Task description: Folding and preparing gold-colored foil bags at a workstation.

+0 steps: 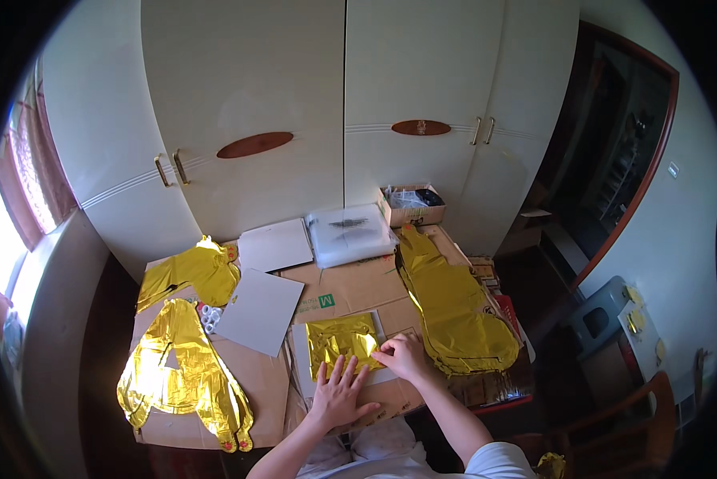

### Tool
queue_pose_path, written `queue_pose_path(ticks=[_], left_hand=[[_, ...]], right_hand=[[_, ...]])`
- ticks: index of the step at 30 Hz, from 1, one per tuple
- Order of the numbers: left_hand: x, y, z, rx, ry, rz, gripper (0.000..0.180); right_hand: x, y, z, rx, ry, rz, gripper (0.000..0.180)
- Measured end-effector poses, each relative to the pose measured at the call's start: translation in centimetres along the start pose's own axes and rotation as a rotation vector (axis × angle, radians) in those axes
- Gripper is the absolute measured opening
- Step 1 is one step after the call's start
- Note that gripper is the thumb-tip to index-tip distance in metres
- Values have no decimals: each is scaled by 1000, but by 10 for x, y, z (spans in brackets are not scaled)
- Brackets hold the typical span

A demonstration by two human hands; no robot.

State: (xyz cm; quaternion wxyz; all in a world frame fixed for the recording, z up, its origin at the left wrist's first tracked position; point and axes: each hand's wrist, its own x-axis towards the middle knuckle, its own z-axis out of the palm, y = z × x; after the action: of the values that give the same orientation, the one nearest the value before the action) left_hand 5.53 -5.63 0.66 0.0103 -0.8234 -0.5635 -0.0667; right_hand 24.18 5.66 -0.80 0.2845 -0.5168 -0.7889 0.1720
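A folded gold foil balloon [341, 329] lies on a pale card [301, 345] near the front of the cardboard-covered table. My left hand [342, 397] rests flat on the foil's lower edge with its fingers spread. At the foil's right edge, my right hand [406, 356] is closed, its thumb and fingertips pinching the foil. A long stack of flat gold foil balloons [454, 311] extends along the table's right side. On the left lie more flat foil balloons: one gold piece [189, 270] at the back and another shiny piece [184, 339] nearer me.
Loose grey cards [260, 313] and a card stack [275, 246] lie left of centre, beside small white rolls [210, 318]. Behind them are clear plastic bags [349, 237] and an open carton [414, 214]. Cabinets [262, 80] rise behind; a wooden chair [654, 431] stands at right.
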Motion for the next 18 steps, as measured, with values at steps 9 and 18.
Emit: queue_pose_path(ticks=[9, 18], left_hand=[[-1, 0, 0, 6, 17, 3, 88], [0, 1, 0, 3, 14, 2, 87]], right_hand=[[0, -6, -15, -153, -268, 118, 33], [-7, -5, -15, -199, -291, 82, 28]])
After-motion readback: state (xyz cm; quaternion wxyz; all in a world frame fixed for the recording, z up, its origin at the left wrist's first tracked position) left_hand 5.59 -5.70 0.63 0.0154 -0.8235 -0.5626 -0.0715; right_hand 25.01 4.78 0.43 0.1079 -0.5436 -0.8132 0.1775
